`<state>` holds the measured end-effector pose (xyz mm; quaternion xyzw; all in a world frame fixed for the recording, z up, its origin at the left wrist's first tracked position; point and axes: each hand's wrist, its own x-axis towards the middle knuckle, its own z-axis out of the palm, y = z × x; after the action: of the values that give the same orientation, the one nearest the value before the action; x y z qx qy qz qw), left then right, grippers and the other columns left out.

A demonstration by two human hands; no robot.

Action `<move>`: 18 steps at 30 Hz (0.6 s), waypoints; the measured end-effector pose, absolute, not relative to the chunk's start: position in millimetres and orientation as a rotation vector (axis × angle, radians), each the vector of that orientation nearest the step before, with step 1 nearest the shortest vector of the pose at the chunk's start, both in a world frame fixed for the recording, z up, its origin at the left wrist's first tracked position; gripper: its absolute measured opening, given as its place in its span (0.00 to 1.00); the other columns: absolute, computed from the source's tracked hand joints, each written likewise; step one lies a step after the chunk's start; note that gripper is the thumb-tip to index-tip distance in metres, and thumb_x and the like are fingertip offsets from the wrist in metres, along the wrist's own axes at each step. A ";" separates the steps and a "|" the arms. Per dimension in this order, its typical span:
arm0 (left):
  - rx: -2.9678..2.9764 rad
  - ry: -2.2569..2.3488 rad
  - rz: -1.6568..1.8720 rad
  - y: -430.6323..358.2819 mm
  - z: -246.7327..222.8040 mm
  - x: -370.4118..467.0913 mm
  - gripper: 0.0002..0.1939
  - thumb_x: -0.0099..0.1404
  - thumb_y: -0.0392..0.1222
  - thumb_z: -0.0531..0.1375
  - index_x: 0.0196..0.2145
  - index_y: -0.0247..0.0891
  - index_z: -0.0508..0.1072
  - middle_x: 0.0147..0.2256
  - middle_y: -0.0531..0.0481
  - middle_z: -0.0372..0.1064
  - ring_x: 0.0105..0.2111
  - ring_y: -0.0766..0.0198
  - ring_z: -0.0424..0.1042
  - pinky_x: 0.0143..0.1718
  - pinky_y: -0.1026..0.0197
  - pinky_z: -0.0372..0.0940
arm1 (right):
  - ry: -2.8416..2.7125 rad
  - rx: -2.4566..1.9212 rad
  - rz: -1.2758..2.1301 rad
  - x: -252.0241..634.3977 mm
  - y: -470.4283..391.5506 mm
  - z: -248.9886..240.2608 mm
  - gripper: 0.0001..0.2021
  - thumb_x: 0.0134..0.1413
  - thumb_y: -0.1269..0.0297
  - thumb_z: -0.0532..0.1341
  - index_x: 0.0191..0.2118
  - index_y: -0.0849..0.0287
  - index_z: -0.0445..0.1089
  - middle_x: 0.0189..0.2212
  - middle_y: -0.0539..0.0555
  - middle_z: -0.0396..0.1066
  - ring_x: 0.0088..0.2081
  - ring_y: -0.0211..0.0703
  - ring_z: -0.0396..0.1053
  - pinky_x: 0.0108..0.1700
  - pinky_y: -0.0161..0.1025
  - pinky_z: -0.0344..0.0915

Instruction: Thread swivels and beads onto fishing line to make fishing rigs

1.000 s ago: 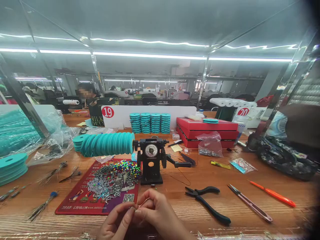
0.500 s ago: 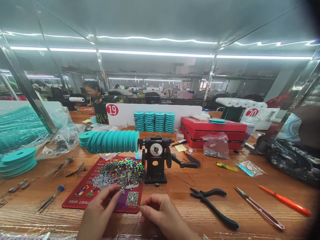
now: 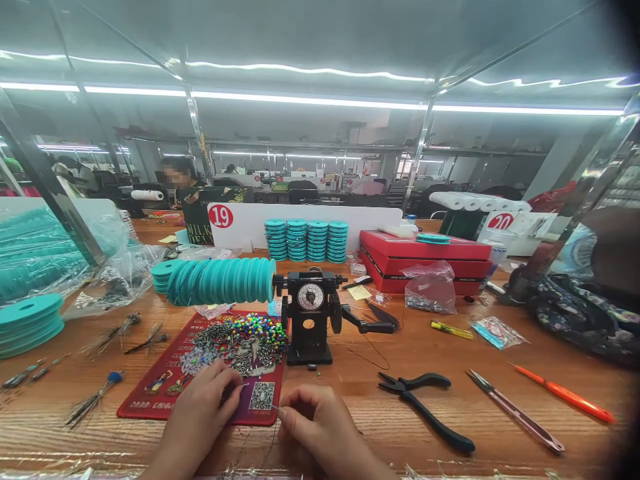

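My left hand (image 3: 207, 407) is over the lower middle of the red mat (image 3: 143, 393), its fingers bent together beside the pile of small metal parts and coloured beads (image 3: 257, 333). Whatever lies between those fingertips is too small to name. At the mat's lower right corner my right hand (image 3: 317, 423) pinches the end of a thin line (image 3: 276, 408) between thumb and forefinger. Behind both hands stands a black winding device (image 3: 310, 317) with a round dial and a crank. A row of turquoise spools (image 3: 225, 281) sits on its left side.
Black pliers (image 3: 425, 407), tweezers (image 3: 517, 413) and an orange tool (image 3: 563, 393) lie to the right. Bundles of wire pieces (image 3: 95, 400) lie at the left. Stacked turquoise spools (image 3: 306, 240) and a red box (image 3: 425, 263) stand behind. A person (image 3: 177, 177) is in the background.
My left hand has moved slightly up towards the pile, and its fingers have drawn closer together. My right hand keeps its pinch in nearly the same place. The view has shifted a little.
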<state>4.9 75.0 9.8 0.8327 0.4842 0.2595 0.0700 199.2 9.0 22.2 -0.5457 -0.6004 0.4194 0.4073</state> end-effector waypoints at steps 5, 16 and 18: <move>2.458 1.444 0.824 67.4 13.5 8.9 0.05 0.58 0.40 0.54 0.25 0.43 0.67 0.27 0.52 0.65 0.30 0.59 0.67 0.33 0.59 0.60 | -1.606 -1.453 0.904 197.2 8.2 18.8 0.07 0.47 0.69 0.56 0.28 0.61 0.72 0.23 0.50 0.72 0.26 0.36 0.66 0.27 0.30 0.56; 1.598 1.289 0.992 34.3 20.4 30.7 0.08 0.54 0.48 0.57 0.27 0.43 0.70 0.26 0.53 0.71 0.30 0.59 0.71 0.32 0.65 0.65 | -1.613 -1.465 0.752 187.9 6.9 32.6 0.06 0.44 0.69 0.56 0.25 0.62 0.71 0.22 0.50 0.71 0.24 0.35 0.65 0.24 0.29 0.54; 1.661 1.331 1.077 31.2 20.4 34.6 0.04 0.52 0.45 0.59 0.25 0.44 0.71 0.27 0.53 0.72 0.30 0.59 0.71 0.32 0.65 0.64 | -1.615 -1.456 0.739 187.4 6.8 31.5 0.06 0.44 0.69 0.57 0.25 0.62 0.70 0.21 0.50 0.71 0.24 0.35 0.65 0.24 0.29 0.54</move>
<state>34.6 31.2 20.4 0.6471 0.5185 0.4197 0.3691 187.4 6.8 31.5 -0.5784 -0.6413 0.2934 0.4101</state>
